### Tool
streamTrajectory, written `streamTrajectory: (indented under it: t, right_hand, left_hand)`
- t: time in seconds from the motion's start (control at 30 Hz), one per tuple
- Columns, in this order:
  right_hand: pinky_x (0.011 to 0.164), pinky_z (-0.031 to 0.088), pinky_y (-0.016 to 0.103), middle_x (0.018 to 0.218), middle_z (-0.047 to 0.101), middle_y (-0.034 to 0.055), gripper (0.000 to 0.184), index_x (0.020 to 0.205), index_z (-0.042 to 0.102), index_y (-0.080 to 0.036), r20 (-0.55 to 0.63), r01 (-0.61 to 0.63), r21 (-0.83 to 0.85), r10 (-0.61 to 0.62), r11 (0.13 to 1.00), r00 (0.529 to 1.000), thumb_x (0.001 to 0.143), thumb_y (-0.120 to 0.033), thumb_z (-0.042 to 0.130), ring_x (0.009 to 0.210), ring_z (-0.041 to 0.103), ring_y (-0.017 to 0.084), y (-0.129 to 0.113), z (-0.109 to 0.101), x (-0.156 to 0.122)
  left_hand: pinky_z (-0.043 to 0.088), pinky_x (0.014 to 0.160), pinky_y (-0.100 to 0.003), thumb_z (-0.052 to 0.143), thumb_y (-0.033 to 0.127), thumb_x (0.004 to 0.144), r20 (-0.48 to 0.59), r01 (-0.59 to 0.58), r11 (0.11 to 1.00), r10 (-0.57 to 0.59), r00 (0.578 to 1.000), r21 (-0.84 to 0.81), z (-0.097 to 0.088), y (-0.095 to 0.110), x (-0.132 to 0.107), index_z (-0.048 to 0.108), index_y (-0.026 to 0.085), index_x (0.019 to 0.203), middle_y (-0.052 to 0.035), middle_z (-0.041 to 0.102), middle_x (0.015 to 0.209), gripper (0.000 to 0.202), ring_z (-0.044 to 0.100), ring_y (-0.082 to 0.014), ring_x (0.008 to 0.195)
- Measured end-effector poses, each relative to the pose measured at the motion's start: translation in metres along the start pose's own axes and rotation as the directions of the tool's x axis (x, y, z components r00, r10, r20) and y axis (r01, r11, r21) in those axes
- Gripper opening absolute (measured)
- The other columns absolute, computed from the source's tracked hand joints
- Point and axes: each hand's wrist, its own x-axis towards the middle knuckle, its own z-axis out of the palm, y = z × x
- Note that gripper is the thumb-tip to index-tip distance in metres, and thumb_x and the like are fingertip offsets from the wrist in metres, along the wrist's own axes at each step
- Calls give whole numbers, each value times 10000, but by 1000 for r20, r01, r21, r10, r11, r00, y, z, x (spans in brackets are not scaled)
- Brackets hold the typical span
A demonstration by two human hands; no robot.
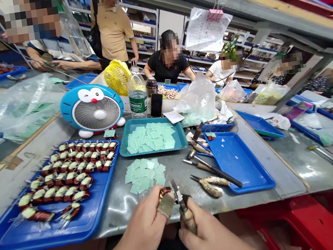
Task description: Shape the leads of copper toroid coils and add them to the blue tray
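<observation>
My left hand (147,215) grips a copper-wound coil (164,192) between thumb and fingers, just above the table's front edge. A grey-brown wrap (166,206) covers what looks like my thumb tip. Closed around a tool with wrapped handles and metal jaws, apparently pliers (179,196), my right hand (197,225) brings its upright metal end close beside the coil. Whether the jaws touch the wire cannot be made out. Behind my hands lies a loose pile of pale green square sheets (145,174). More of them fill a teal tray (184,141).
At left, a blue tray (105,217) carries rows of coils. Pliers (211,185), a hammer (215,170) and other tools lie right, beside another blue tray (244,163). A cartoon fan (93,108) and water bottle (137,98) stand behind. Several people work beyond; red stools (300,222) stand below right.
</observation>
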Motion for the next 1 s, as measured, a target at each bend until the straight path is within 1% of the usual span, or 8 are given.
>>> streamTrajectory:
  t: [0.1, 0.2, 0.4, 0.47, 0.57, 0.7, 0.87, 1.0]
  right_hand:
    - [1000, 477, 159, 1065, 612, 27, 256, 1143, 527, -143, 43, -48, 6, 47, 999, 998, 889, -165, 513, 1055, 579, 79, -7, -4, 0]
    - [959, 471, 146, 1032, 612, 22, 248, 1139, 507, -138, 63, -76, 1, 76, 997, 995, 899, -195, 530, 1013, 573, 75, -4, -3, -1]
    - [835, 421, 120, 1067, 600, 36, 234, 1107, 501, -114, 35, -158, -83, 162, 984, 986, 903, -227, 525, 931, 518, 61, 6, 1, -2]
    - [840, 415, 123, 1031, 596, 28, 237, 1104, 497, -114, 48, -164, -99, 170, 981, 984, 896, -223, 534, 907, 507, 57, 9, 1, -2]
    - [885, 421, 132, 1025, 587, 22, 243, 1093, 500, -117, 31, -124, -121, 129, 985, 991, 860, -173, 547, 896, 498, 54, 14, 3, -2]
    - [906, 426, 140, 1049, 592, 28, 215, 1066, 509, -119, -20, -51, -151, 48, 987, 999, 851, -121, 487, 888, 497, 52, 18, 5, 0]
    - [829, 404, 139, 975, 591, 10, 181, 1044, 509, -131, -11, -17, -170, 16, 985, 1000, 869, -152, 465, 812, 484, 48, 14, 7, 4]
    - [781, 365, 147, 962, 606, 11, 214, 1059, 525, -135, -105, -21, -226, -3, 974, 994, 857, -142, 455, 814, 494, 61, 14, 11, 6]
  left_hand:
    - [403, 702, -311, 339, 498, 1074, -5, -37, 999, 37, 999, 19, -3, 2, 1, 484, 228, 902, -12, 616, 832, 351, 590, -217, 798]
    - [400, 713, -310, 333, 483, 1081, -7, -49, 999, 50, 999, 17, -3, 2, 1, 495, 226, 907, -9, 622, 841, 351, 586, -210, 801]
    - [391, 720, -313, 321, 511, 1081, -25, -49, 999, 49, 999, -5, -2, 3, 1, 493, 224, 901, -2, 612, 828, 380, 584, -204, 794]
    - [386, 714, -316, 327, 511, 1078, -27, -47, 999, 47, 999, 6, -2, 4, 1, 484, 225, 890, -2, 606, 821, 376, 579, -207, 784]
    - [379, 713, -319, 341, 478, 1076, -22, -46, 999, 46, 999, 18, -2, 4, 1, 482, 227, 907, -5, 623, 838, 333, 585, -214, 792]
    - [370, 708, -322, 355, 408, 1068, -40, -35, 998, 37, 999, 47, 0, 4, 0, 480, 230, 939, -9, 644, 850, 253, 596, -226, 803]
    - [362, 690, -314, 353, 415, 1062, -54, -68, 995, 72, 996, 73, -4, 2, 1, 485, 234, 949, -3, 644, 827, 250, 599, -225, 774]
    - [351, 678, -309, 368, 367, 1049, -81, -63, 995, 69, 994, 73, -5, 3, 3, 481, 236, 932, 6, 627, 792, 209, 587, -221, 752]
